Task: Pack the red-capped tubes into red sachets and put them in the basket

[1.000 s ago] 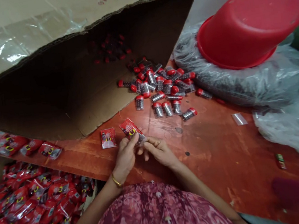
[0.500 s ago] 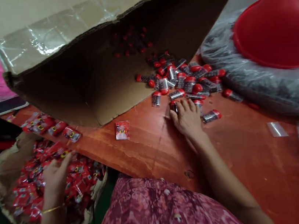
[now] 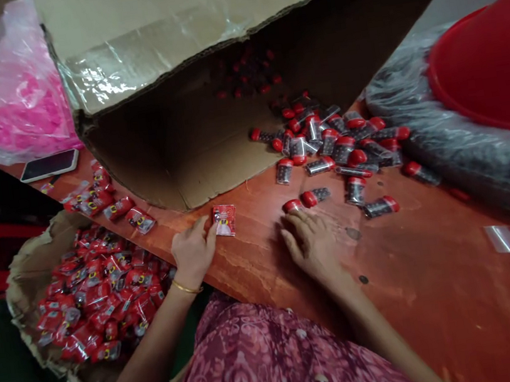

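My left hand is at the table's front edge, thumb and forefinger apart at the left side of a small stack of red printed cards. My right hand curls its fingers over a small clear bottle with a red cap; its body is mostly hidden under the fingers. Just beyond lies another red-capped bottle with dark contents. A heap of such bottles spills from the mouth of a tipped cardboard box.
Below the table's left edge, a torn-edged carton holds many red packets. More packets and a phone lie on the table. Right are a red basin, a plastic-wrapped bundle and a clear sachet.
My left hand has moved right from over the carton of packets to the cards. My right hand has drawn back towards me with a bottle, away from the heap. The view has shifted.
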`<action>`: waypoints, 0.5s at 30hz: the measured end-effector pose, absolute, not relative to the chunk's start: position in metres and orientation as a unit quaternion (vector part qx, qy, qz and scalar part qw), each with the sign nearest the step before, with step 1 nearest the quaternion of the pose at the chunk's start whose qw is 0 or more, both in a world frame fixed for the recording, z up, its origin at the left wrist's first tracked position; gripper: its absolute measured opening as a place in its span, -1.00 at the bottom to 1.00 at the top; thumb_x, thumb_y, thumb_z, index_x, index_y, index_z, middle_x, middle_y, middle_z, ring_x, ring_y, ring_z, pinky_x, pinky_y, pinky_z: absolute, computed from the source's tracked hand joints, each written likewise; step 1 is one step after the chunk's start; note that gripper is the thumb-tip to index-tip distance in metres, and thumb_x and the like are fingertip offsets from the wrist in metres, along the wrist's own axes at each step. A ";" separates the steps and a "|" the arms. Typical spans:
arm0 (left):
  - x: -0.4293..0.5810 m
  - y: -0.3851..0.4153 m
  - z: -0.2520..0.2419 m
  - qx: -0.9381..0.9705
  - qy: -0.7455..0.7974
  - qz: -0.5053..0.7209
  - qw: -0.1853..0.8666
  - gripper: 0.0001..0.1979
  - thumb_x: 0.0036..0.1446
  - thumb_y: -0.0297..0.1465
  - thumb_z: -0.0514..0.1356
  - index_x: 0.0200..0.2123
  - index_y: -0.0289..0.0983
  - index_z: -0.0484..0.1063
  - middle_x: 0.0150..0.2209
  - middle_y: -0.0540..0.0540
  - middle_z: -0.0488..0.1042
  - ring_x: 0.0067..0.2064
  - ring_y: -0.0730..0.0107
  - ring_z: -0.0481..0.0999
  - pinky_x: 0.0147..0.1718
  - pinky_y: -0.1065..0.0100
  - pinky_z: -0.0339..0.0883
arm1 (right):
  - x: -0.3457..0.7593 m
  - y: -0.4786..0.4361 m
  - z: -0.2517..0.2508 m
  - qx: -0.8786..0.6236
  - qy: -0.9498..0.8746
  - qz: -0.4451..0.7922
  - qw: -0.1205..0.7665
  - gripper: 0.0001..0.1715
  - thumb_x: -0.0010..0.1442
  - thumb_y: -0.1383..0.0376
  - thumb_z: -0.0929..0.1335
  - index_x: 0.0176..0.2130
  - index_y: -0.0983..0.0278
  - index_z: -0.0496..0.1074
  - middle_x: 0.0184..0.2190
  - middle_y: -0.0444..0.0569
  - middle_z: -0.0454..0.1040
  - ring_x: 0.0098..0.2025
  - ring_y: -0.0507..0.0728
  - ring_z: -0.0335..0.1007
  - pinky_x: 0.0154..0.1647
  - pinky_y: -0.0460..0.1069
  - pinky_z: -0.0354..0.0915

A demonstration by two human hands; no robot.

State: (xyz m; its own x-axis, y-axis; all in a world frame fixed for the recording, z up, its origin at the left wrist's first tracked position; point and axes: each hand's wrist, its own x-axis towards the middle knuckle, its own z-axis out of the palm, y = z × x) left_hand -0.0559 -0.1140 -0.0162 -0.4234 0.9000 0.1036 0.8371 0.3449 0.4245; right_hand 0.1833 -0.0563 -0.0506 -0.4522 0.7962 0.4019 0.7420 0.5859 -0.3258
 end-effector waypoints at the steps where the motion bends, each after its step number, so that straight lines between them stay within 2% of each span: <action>1: -0.054 -0.109 -0.016 0.521 0.827 0.197 0.074 -0.61 0.13 -0.15 0.06 -0.15 -0.26 0.50 -0.43 -0.18 0.57 -0.31 0.14 0.53 -0.31 0.29 0.23 | 0.178 -0.061 -0.049 -0.433 -0.857 0.065 0.272 -0.65 0.26 0.21 0.21 -0.05 0.33 0.39 -0.10 0.15 0.49 -0.08 0.23 0.35 -0.05 0.15 0.21; 3: -0.055 -0.103 -0.016 0.502 0.840 0.181 0.097 -0.62 0.14 -0.14 0.05 -0.19 -0.26 0.50 -0.45 -0.17 0.55 -0.34 0.15 0.52 -0.40 0.32 0.18 | 0.164 -0.070 -0.046 -0.403 -0.870 0.090 0.271 -0.65 0.26 0.18 0.23 -0.07 0.33 0.40 -0.22 0.12 0.53 -0.21 0.20 0.36 -0.15 0.11 0.22; 5: -0.056 -0.097 -0.018 0.490 0.841 0.179 0.144 -0.67 0.12 -0.15 0.08 -0.26 -0.26 0.50 -0.46 -0.16 0.55 -0.37 0.19 0.52 -0.46 0.34 0.13 | 0.148 -0.073 -0.044 -0.388 -0.882 0.103 0.246 -0.58 0.24 0.11 0.25 -0.07 0.36 0.40 -0.27 0.12 0.53 -0.27 0.21 0.34 -0.21 0.10 0.20; 9: -0.043 -0.086 -0.027 0.477 0.825 0.221 0.206 -0.78 0.06 -0.22 0.16 -0.32 -0.24 0.46 -0.53 -0.07 0.51 -0.45 0.28 0.48 -0.48 0.38 0.09 | 0.128 -0.064 -0.045 -0.389 -0.895 0.103 0.192 -0.45 0.20 0.05 0.29 -0.01 0.41 0.37 -0.20 0.17 0.51 -0.26 0.23 0.31 -0.25 0.09 0.17; 12: -0.022 -0.083 -0.032 0.473 0.815 0.237 0.238 -0.79 0.06 -0.23 0.17 -0.32 -0.24 0.44 -0.55 -0.04 0.48 -0.48 0.32 0.45 -0.48 0.39 0.10 | 0.128 -0.051 -0.049 -0.411 -0.888 0.089 0.187 -0.50 0.21 0.11 0.29 0.01 0.40 0.38 -0.16 0.17 0.50 -0.24 0.24 0.30 -0.23 0.09 0.17; 15: -0.008 -0.087 -0.031 0.480 0.819 0.227 0.217 -0.71 0.08 -0.20 0.16 -0.21 -0.27 0.42 -0.55 -0.04 0.46 -0.46 0.27 0.44 -0.46 0.36 0.12 | 0.136 -0.039 -0.055 -0.416 -0.883 0.094 0.196 -0.62 0.26 0.23 0.25 0.00 0.37 0.41 -0.10 0.13 0.50 -0.22 0.21 0.29 -0.19 0.09 0.19</action>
